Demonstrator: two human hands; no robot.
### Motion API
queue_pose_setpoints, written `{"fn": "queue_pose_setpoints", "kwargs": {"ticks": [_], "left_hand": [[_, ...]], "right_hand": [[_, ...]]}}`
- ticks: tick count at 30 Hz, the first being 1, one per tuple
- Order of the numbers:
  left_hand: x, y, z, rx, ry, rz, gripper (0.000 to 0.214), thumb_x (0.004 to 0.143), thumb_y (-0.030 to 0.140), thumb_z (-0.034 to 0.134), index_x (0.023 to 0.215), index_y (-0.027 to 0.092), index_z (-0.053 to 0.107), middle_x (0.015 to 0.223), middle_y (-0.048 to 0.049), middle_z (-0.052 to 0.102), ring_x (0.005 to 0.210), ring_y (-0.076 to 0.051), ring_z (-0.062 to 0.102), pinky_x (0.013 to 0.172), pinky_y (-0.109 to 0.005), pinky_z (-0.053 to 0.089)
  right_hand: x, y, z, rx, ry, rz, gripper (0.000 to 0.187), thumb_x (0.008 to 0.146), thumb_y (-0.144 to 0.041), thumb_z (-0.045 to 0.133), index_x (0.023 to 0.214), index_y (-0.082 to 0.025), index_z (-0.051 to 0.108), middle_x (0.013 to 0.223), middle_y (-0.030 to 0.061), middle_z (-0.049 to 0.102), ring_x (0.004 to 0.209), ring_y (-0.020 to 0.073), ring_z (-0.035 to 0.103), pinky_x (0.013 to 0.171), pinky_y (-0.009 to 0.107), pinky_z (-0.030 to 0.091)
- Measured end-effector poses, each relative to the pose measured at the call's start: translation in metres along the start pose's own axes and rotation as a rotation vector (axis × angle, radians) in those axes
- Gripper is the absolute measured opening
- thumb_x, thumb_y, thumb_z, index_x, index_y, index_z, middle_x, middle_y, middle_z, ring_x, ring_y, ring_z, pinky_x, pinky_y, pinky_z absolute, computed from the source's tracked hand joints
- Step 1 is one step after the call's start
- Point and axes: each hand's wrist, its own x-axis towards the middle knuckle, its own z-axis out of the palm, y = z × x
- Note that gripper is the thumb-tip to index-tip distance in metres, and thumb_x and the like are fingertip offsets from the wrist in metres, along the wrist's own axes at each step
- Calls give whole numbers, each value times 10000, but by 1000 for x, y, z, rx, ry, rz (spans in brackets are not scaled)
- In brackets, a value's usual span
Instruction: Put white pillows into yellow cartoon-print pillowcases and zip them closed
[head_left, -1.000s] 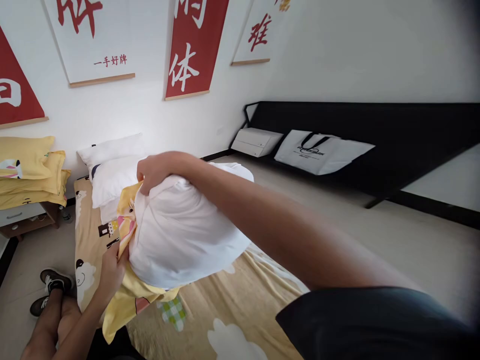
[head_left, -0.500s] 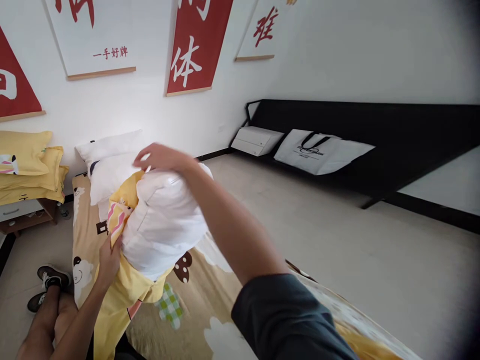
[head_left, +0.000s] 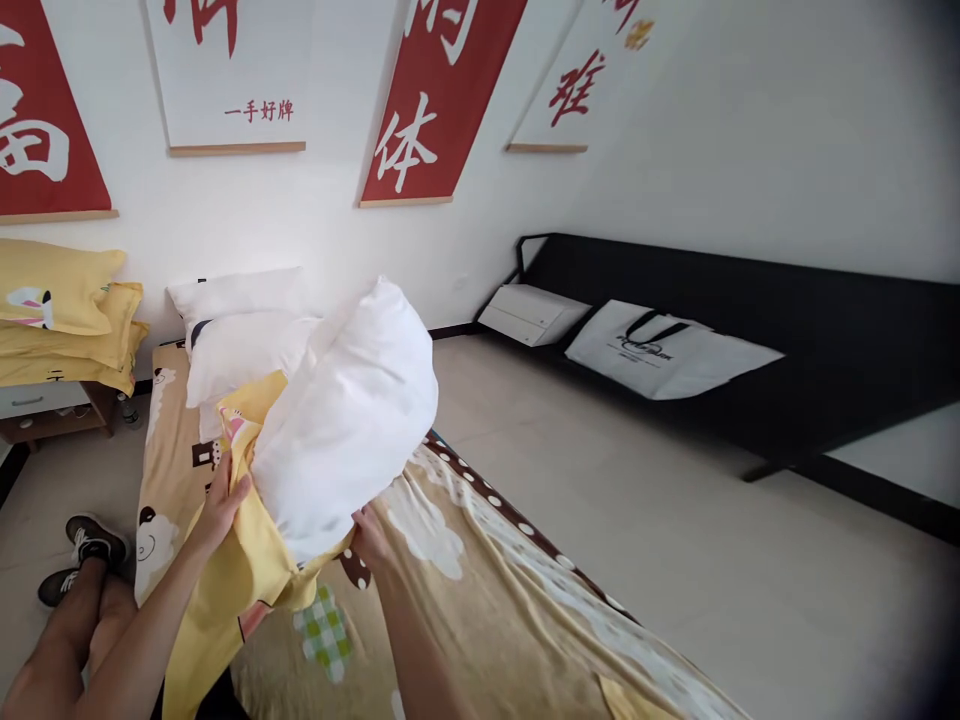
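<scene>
A white pillow (head_left: 352, 415) stands tilted above the bed, its lower end inside a yellow cartoon-print pillowcase (head_left: 240, 560). My left hand (head_left: 221, 505) grips the left edge of the pillowcase opening, fingers closed on the cloth. My right hand (head_left: 369, 540) pinches the case's right edge just under the pillow. Most of the pillow sticks out of the case, up and to the right.
The bed (head_left: 480, 590) has a tan sheet with cloud and animal prints. Two white pillows (head_left: 232, 330) lie at its head. Yellow pillows (head_left: 64, 320) are stacked on a nightstand at left. A black frame (head_left: 825, 330) with a white bag (head_left: 667, 350) lines the right wall. Shoes (head_left: 82, 555) sit at lower left.
My right hand left the top of the pillow and dropped to the case's right edge. The pillow now stands taller and freer. The view shifted slightly.
</scene>
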Motion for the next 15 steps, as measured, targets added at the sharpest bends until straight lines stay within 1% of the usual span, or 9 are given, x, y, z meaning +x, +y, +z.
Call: {"fn": "queue_pose_setpoints", "kwargs": {"ticks": [1,3,5,7,9,10,11,13,15], "left_hand": [[1,10,1,37,-82,33,866,732,648,680,1425,196,423,1468,-136,468,1362,-300,434,1112,-376,383],[3,32,2,97,-208,72,1019,670,582,774,1496,203,313,1518,-143,404,1390,-317,397,1124,-393,382],[10,44,4,97,-233,53,1035,683,508,795,1522,220,263,1496,-142,441,1349,-310,457,1093,-393,422],[22,41,8,78,-184,6,886,759,481,738,1499,222,324,1434,-135,520,1277,-287,538,1052,-383,456],[37,21,15,112,-124,-30,719,820,515,655,1430,202,438,1380,-135,575,1246,-274,567,1047,-382,454],[44,6,19,157,-97,-45,672,835,539,619,1391,187,485,1375,-140,580,1268,-273,550,1068,-384,431],[48,-10,23,213,-73,-70,657,840,562,592,1363,172,511,1385,-149,571,1303,-274,520,1093,-388,402],[46,-43,29,321,-57,-166,698,834,594,564,1361,141,504,1415,-186,535,1356,-289,467,1121,-411,362],[27,-71,27,392,-126,-263,761,823,593,571,1411,127,444,1461,-211,478,1388,-306,425,1131,-442,345]], "right_hand": [[1,-2,-6,-10,12,3,642,633,-730,574,1032,-228,597,1065,142,711,1021,333,663,875,422,530],[0,-22,-24,-55,68,-27,678,666,-684,596,1136,-197,556,1192,152,669,1107,320,627,928,405,512],[-7,-53,-44,-207,193,-74,728,678,-658,620,1208,-167,527,1262,175,630,1161,328,592,963,419,489],[-18,-80,-60,-422,364,-97,751,687,-662,625,1239,-164,521,1248,182,633,1147,341,591,950,438,483],[-27,-94,-68,-609,479,-58,732,715,-686,593,1236,-176,526,1179,171,660,1082,347,615,904,449,489],[-28,-93,-70,-686,488,-16,717,744,-700,551,1234,-178,522,1152,170,667,1055,349,623,885,454,491],[-29,-88,-71,-758,462,36,701,776,-706,497,1226,-169,521,1129,180,669,1038,356,627,876,467,488],[-30,-68,-72,-865,345,146,645,821,-668,431,1184,-146,539,1104,210,672,1060,378,623,903,501,470],[-39,-39,-77,-905,225,206,565,806,-580,478,1165,-151,559,1164,213,663,1177,383,580,994,518,427]]}}
